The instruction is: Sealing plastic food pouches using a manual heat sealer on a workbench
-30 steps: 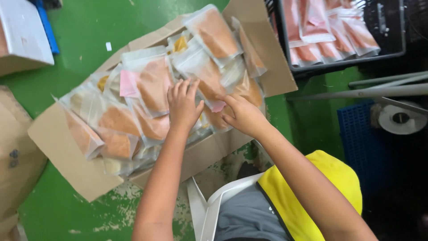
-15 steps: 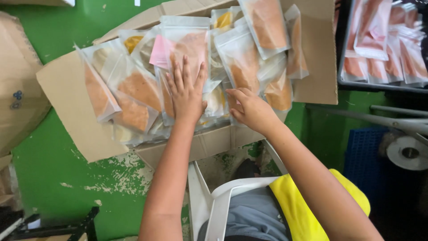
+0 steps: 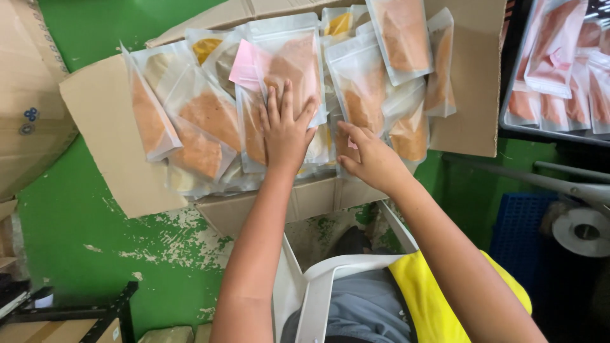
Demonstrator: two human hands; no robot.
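Pouches (image 3: 289,76) everywhere, basically: clear zip-top bags with orange-brown flat pieces inside, piled loose in an open cardboard box (image 3: 108,127) that sits on the green floor (image 3: 82,216). The left hand (image 3: 286,130) lies flat on top of the pile with its fingers (image 3: 273,105) spread wide, palm down on one pouch that has a pink slip (image 3: 244,63) showing at its corner. Looks to me like it's pressing the stack down so the slippery bags lie level and don't slide around. The right hand (image 3: 372,159) is just beside it, fingers curled and partly tucked in at the edge of a neighbouring pouch; can't really tell if it's pinching that bag or only nudging it, since the fingertips are hidden.

Bags themselves are shiny and crinkly, white-ish at the sealed tops, overlapping every which way, some standing on edge against the box flaps. Off to the right there's a dark tray (image 3: 508,114) with more of the same pouches (image 3: 553,57), well apart from the box, and a roll of tape (image 3: 581,232) lower down.
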